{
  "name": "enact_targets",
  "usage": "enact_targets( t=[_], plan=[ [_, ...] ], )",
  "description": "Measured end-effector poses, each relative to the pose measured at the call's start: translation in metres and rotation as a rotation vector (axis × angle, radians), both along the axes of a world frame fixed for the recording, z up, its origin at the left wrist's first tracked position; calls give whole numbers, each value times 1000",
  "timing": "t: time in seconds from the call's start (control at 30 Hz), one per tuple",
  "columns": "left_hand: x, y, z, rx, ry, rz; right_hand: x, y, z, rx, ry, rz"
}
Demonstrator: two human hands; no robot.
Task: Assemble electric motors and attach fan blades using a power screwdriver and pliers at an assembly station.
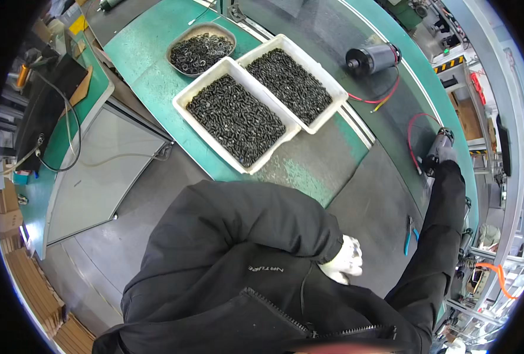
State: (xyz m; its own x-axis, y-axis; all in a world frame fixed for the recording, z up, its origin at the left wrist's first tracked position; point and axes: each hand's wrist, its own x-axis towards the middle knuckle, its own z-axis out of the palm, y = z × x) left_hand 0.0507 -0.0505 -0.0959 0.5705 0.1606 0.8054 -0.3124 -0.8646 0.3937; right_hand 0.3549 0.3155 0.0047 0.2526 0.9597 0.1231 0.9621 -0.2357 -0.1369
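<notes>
My right hand, in a grey glove at the end of a black sleeve, reaches far right and grips a small dark cylindrical motor with a red wire on the dark conveyor belt. In a white glove, my left hand rests curled against the front of my black jacket, near the belt's near edge. Whether it holds anything is hidden. Blue-handled pliers lie on the belt between my two hands.
Two white trays of small black parts sit on the green bench, with a grey bowl of dark rings behind them. A second motor with red and yellow wires lies further along the belt. Cardboard boxes stand at lower left.
</notes>
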Motion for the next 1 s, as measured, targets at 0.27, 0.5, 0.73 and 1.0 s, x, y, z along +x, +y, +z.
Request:
enact_targets(
  t=[0.27, 0.5, 0.73, 1.0],
  plan=[
    [-9, 5, 13, -367, 338, -123, -360, -66, -6, -63, 518, 676],
    [-2, 21, 10, -362, 606, -388, -416, -32, -31, 195, -104, 674],
    [22, -3, -24, -183, 205, -21, -423, 50, -66, -41, 501, 584],
    [3, -2, 5, -417, 277, -123, -274, -1, -38, -116, 215, 854]
  ],
)
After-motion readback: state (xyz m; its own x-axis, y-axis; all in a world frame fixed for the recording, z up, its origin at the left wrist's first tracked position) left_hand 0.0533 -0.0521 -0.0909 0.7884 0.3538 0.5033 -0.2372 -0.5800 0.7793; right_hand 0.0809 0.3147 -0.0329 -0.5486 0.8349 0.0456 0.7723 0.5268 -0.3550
